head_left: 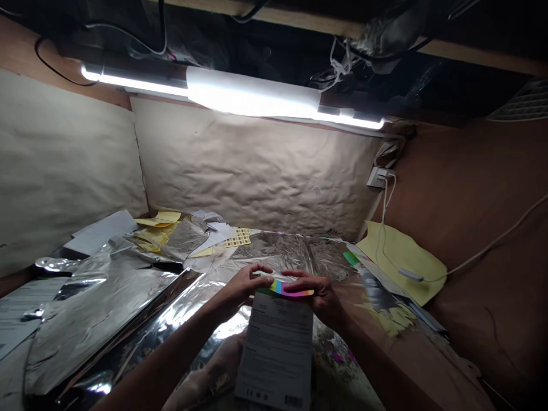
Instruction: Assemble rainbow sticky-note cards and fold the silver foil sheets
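White printed cardboard packet [274,357] is held between both hands over the foil, tilted, barcode at its lower edge. Behind: crinkled beige kraft-paper wall [252,171], long white fluorescent tube light [252,94] above it. Crumpled silver foil sheet [107,302] spreads under the hands. Right side: pale yellow paper sheet [400,262], thin white cable [483,245] lying across it, white wall socket [379,177] just above. Far edge of foil: yellow paper scraps [156,220] and small yellow grid-printed sticker sheet [238,237]. Left hand [246,283] and right hand [321,297] sit close together, both clamped on the packet's top end, around a rainbow-striped strip [291,290].
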A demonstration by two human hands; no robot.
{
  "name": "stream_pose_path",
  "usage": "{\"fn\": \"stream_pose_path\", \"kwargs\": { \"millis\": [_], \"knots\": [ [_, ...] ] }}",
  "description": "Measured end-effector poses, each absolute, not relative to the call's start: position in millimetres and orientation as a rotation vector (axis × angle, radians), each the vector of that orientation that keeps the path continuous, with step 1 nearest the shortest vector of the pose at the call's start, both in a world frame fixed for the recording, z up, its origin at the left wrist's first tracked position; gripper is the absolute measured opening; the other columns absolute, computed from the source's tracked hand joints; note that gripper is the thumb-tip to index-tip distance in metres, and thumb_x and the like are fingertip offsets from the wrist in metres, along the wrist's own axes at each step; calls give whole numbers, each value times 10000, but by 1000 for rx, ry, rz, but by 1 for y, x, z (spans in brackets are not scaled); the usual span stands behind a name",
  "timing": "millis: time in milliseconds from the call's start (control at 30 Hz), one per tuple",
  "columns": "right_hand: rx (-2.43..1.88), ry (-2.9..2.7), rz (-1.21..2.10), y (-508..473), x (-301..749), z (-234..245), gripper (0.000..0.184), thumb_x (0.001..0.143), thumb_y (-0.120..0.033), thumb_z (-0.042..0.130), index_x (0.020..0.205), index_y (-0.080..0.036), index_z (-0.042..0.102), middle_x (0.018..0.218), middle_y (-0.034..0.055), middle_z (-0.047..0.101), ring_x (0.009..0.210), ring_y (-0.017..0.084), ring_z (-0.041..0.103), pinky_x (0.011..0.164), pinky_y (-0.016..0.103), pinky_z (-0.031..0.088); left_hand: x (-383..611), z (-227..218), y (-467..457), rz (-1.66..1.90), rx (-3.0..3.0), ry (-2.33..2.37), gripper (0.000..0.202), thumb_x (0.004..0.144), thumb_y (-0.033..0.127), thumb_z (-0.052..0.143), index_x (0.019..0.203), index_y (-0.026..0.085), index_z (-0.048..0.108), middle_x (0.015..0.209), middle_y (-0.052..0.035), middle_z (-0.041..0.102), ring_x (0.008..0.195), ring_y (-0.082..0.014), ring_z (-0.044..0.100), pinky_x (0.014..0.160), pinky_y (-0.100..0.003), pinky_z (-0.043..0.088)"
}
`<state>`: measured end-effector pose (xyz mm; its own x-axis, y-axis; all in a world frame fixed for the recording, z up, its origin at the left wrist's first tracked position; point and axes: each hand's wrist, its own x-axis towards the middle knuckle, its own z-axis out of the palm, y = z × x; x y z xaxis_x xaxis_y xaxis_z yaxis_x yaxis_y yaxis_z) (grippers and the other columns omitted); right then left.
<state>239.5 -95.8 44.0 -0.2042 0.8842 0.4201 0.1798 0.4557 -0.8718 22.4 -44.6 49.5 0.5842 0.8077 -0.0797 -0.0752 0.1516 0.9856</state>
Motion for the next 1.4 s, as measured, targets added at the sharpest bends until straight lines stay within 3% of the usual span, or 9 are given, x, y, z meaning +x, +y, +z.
{"fn": "stream_pose_path", "kwargs": {
  "millis": [167, 333, 467, 567, 700, 833, 1000, 1200, 1400],
  "knots": [
    [-1162, -1405, 564, -107, 238, 28, 540, 795, -318, 724, 1303, -237, 559, 1264, 125, 622, 1063, 283, 636, 888, 474, 537, 33, 48, -50, 840, 1237, 797, 510, 649, 365, 828, 1050, 174, 577, 705, 41, 607, 535, -85, 522, 502, -189, 360],
    [-1224, -1367, 27, -132, 231, 10, 149, 868, -340, 646, 979, -241, 635, 1390, 117, 460, 1331, 328, 420, 1083, 554, 359, 38, 46, -53, 1018, 1261, 807, 503, 659, 423, 825, 1022, 155, 604, 760, -8, 664, 604, -121, 593, 544, -215, 421],
    [-1288, -1412, 128, -138, 225, 14, 242, 848, -411, 674, 1019, -245, 713, 1530, 90, 337, 1425, 358, 284, 1161, 559, 241, 45, 49, -63, 1115, 1306, 788, 443, 704, 388, 800, 1018, 153, 594, 814, -35, 689, 695, -150, 634, 604, -237, 472],
    [-1212, -1198, 519, -135, 223, 25, 465, 803, -542, 692, 1128, -211, 695, 1450, 126, 484, 1378, 361, 387, 1102, 496, 372, 50, 53, -76, 1153, 1331, 737, 411, 751, 358, 772, 1050, 162, 571, 878, -60, 713, 778, -178, 663, 652, -259, 507],
    [-1001, -919, 998, -137, 219, 44, 652, 752, -560, 747, 1269, -181, 624, 1085, 116, 735, 1099, 331, 641, 819, 394, 566, 52, 55, -91, 1240, 1381, 676, 376, 787, 331, 749, 1083, 173, 580, 961, -73, 726, 873, -206, 688, 740, -288, 538],
    [-926, -875, 1071, -145, 214, 55, 684, 699, -421, 839, 1295, -171, 619, 1018, 89, 762, 912, 291, 703, 807, 400, 564, 48, 56, -97, 1185, 1404, 604, 460, 816, 353, 729, 1224, 187, 595, 1098, -98, 724, 998, -247, 682, 824, -317, 536],
    [-889, -853, 1131, -148, 215, 52, 606, 727, -393, 825, 1264, -175, 648, 1022, 88, 763, 946, 289, 694, 825, 393, 544, 48, 58, -101, 1116, 1459, 655, 464, 802, 390, 746, 1216, 196, 666, 1141, -96, 727, 1024, -269, 675, 850, -321, 525],
    [-839, -799, 1154, -147, 214, 51, 597, 733, -404, 820, 1266, -202, 642, 971, 57, 773, 1012, 266, 679, 887, 367, 518, 49, 63, -104, 1102, 1480, 599, 365, 806, 380, 743, 1120, 196, 741, 1046, -77, 757, 956, -252, 687, 836, -308, 519],
    [-880, -947, 1019, -142, 213, 45, 618, 764, -383, 802, 1321, -218, 593, 971, 53, 771, 906, 258, 709, 813, 364, 544, 46, 58, -94, 1167, 1465, 650, 360, 817, 398, 730, 1104, 182, 748, 964, -75, 766, 885, -236, 685, 775, -293, 516]
  ]
}}
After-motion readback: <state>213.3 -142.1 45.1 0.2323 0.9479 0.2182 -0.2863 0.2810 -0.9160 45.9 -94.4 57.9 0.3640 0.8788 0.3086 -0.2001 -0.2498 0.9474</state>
